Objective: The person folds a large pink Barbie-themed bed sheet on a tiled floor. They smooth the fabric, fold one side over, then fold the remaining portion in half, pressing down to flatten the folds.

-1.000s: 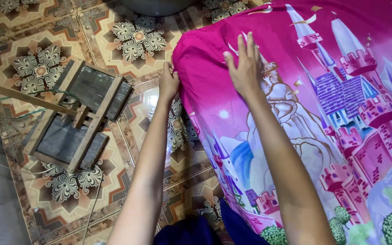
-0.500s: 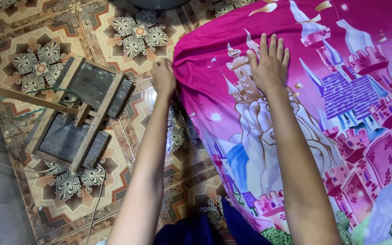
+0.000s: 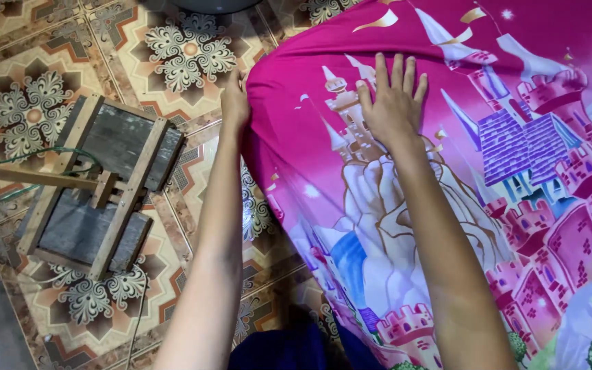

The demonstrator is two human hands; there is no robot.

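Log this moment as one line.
left hand: grips pink sheet edge | right hand: flat on sheet | wooden frame: on tiled floor

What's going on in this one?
A person is working a bright pink castle-print cover over a padded, mattress-like shape on a patterned tile floor. The left hand grips the cover at its corner edge, while the right hand presses flat on top, fingers spread. A wooden frame with dark panels lies on the floor to the left.
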